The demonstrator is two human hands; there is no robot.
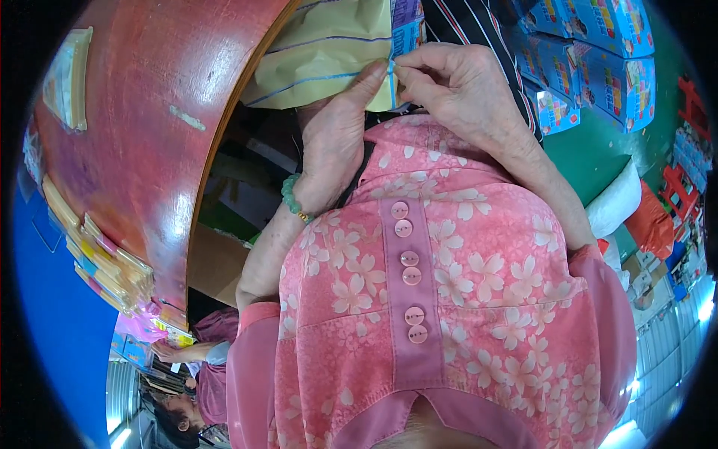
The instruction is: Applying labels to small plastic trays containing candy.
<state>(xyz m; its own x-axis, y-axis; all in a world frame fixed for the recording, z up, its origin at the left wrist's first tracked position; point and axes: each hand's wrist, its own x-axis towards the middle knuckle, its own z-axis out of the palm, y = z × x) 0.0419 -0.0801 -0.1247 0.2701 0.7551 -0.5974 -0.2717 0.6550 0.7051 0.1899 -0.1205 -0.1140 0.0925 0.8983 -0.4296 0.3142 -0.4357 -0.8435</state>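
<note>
A pale yellow sheet (321, 49) with blue and purple stripes lies across my lap at the top of the view, beside the table's edge. It looks like thin, creased packaging, with its right edge next to a blue and purple printed part (407, 34). My left hand (336, 131), wearing a green bead bracelet (290, 196), is closed on the sheet's near edge, thumb on top and fingers hidden beneath. At the same right edge, my right hand (471, 90) pinches with thumb and forefinger by a light blue stripe. The fingertips of both hands nearly meet there.
A reddish round-edged table (161, 97) stands at the left, bearing a clear-wrapped packet (69, 78) and several wrapped bundles (108, 262). Blue printed boxes (598, 71) are stacked at the right on a green floor (576, 161). Another person (206, 389) sits at lower left.
</note>
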